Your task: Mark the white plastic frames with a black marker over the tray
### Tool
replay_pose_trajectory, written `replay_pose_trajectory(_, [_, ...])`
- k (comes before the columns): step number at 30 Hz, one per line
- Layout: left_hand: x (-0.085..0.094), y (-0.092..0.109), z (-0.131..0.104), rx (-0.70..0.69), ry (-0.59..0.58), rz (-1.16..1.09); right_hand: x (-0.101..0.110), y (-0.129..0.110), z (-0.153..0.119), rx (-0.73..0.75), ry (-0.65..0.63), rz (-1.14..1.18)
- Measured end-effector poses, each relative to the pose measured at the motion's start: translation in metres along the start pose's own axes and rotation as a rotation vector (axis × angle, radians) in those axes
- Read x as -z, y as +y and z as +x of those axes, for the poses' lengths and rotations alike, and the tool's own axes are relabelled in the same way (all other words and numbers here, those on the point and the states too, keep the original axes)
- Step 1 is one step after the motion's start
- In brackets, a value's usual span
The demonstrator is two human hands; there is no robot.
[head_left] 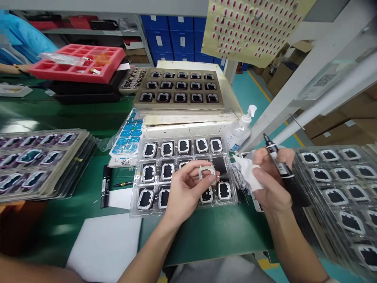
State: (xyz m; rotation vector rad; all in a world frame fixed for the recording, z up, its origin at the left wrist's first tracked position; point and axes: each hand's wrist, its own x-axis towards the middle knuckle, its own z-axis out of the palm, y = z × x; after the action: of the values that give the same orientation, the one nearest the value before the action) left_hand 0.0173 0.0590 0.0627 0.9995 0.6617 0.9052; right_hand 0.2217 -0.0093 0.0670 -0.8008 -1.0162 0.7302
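Note:
My left hand (187, 192) holds a small white frame part (207, 173) between thumb and fingers, above a clear plastic tray (137, 184). That tray bears rows of white-rimmed black parts, such as one at its upper left (150, 150). One pocket near the right edge, beside my left hand, shows only a dark square (218, 164). My right hand (272, 184) is raised right of the tray, closed on a crumpled white cloth (249, 171) and a black marker (277, 159) whose tip points up and away. A clear pump bottle (238, 133) stands behind my right hand.
Stacked trays of parts stand at the left (79, 157) and right (318, 204). A brown tray (176, 105) lies behind the clear one. Another marker (105, 186) and a white foam sheet (106, 243) lie left. At the back left, a person's arm (13, 69) reaches a red tray (113, 67).

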Motion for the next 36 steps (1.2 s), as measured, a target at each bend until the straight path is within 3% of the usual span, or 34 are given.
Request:
replay_pose_trajectory(7, [0.003, -0.005, -0.002, -0.030, -0.031, 0.003, -0.011, 0.015, -0.011, -0.096, -0.240, -0.098])
replay_pose_trajectory(11, [0.004, -0.006, -0.003, -0.093, -0.031, 0.016, -0.013, 0.015, -0.013, -0.144, -0.222, -0.204])
replay_pose_trajectory(17, [0.000, -0.005, -0.008, -0.095, -0.130, 0.109, -0.007, 0.020, -0.016, -0.193, -0.219, -0.330])
replay_pose_trajectory(26, [-0.001, -0.005, -0.017, -0.168, -0.230, 0.253, -0.006, 0.029, -0.017, 0.143, -0.148, -0.457])
replay_pose_trajectory(36, [-0.002, 0.000, -0.018, -0.218, -0.259, 0.310, 0.001, 0.043, -0.025, 0.331, -0.159, -0.460])
